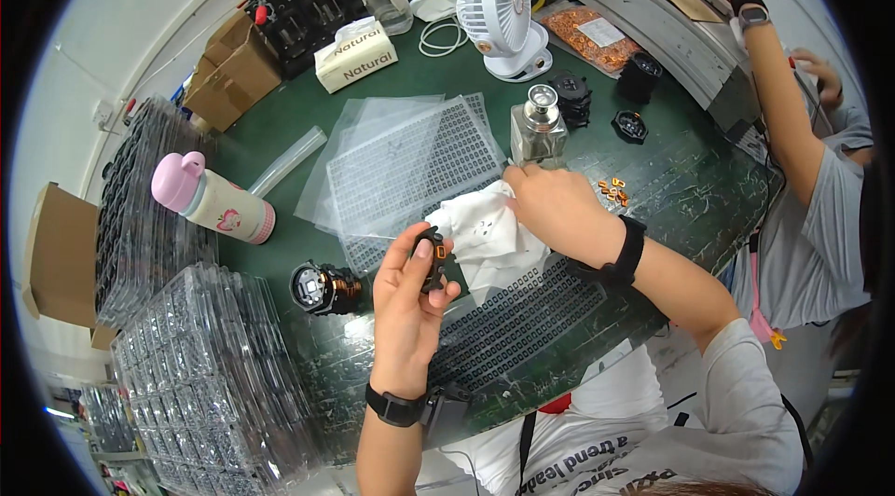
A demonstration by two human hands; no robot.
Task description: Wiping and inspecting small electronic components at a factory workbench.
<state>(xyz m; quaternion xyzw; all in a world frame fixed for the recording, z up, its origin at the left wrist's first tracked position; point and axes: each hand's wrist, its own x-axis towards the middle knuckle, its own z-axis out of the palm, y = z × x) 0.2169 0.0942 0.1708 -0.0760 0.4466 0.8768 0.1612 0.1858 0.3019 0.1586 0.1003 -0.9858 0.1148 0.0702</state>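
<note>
My left hand (410, 296) is closed around a small black plastic part (432, 263) with a copper-coloured rectangular piece on its side. To the right, my right hand (559, 209) rests over the edge of a crumpled white cloth (480, 233), its fingers curled; what they hold, if anything, is hidden. Dark specks mark the cloth. Just beyond that hand stands a clear square bottle (538, 128) with a metal top. Under and beside the cloth lie clear sheets (410, 160) with rows of small black marks. A stack of round black parts (322, 289) sits left of my left hand.
Small copper-coloured pieces (612, 191) lie right of my right hand. Farther back are a white fan (494, 6), a tissue pack (356, 58) and a bag of copper-coloured pieces (592, 37). A pink-lidded bottle (214, 199) and stacked clear trays (200, 375) stand left. Another person's arm (783, 95) reaches in at right.
</note>
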